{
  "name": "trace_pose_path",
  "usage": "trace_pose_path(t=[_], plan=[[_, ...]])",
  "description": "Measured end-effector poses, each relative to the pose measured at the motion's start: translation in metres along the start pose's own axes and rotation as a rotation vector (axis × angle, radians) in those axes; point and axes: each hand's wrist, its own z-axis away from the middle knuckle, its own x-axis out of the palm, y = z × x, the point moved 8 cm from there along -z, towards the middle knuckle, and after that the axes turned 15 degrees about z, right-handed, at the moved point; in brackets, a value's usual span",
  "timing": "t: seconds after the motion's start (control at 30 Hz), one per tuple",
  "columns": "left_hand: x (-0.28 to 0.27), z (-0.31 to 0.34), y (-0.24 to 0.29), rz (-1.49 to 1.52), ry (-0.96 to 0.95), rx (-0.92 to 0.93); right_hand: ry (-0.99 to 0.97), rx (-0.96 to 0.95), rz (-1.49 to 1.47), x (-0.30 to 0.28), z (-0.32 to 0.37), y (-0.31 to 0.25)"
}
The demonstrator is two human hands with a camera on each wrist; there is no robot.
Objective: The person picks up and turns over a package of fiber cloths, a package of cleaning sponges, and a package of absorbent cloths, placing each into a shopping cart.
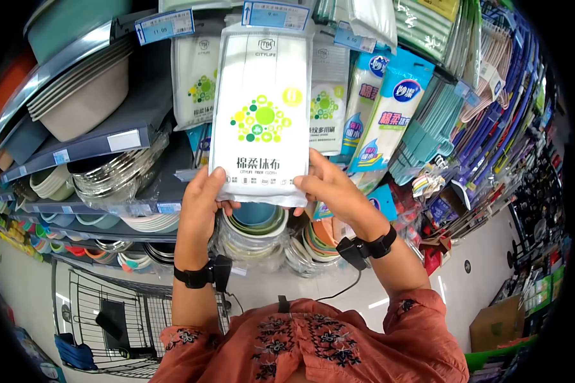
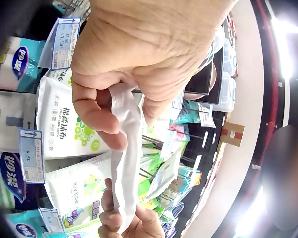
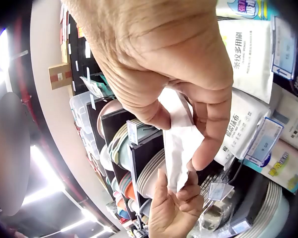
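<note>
Cloth packet (image 1: 260,118) is held at both near corners: left hand (image 1: 201,199) grips at 7 o'clock, right hand (image 1: 336,191) at 5 o'clock, thumbs on printed face, fingers curled behind.

Left shelf (image 1: 89,146) bears stacked beige basins (image 1: 86,96); lower tier (image 1: 126,208), wrapped dishes (image 1: 112,175). Floor (image 1: 457,271) bears a cart (image 1: 118,319) at near left, a carton (image 1: 497,322) at right.

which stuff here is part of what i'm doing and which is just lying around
In the job:
- CITYLIFE fiber cloth pack
- left hand
- right hand

Just about:
- stacked beige basins
- blue-edged price tag
- cardboard box
</note>
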Motion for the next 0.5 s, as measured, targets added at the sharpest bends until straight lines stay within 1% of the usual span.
trace_pose_path(t=[0.1, 0.2, 0.33, 0.5], plan=[[-0.004, -0.002, -0.004, -0.008, 0.022, -0.023, -0.023, 0.024, 0.018, 0.0, -0.001, 0.005], [-0.005, -0.002, -0.005, -0.014, 0.022, -0.025, 0.052, 0.018, 0.025, -0.001, -0.002, 0.011], [-0.008, -0.004, -0.006, -0.045, 0.031, -0.008, 0.014, 0.052, 0.057, -0.002, -0.001, 0.014], [-0.009, -0.002, -0.009, -0.052, 0.048, -0.012, 0.007, 0.008, 0.055, -0.005, -0.008, 0.031]])
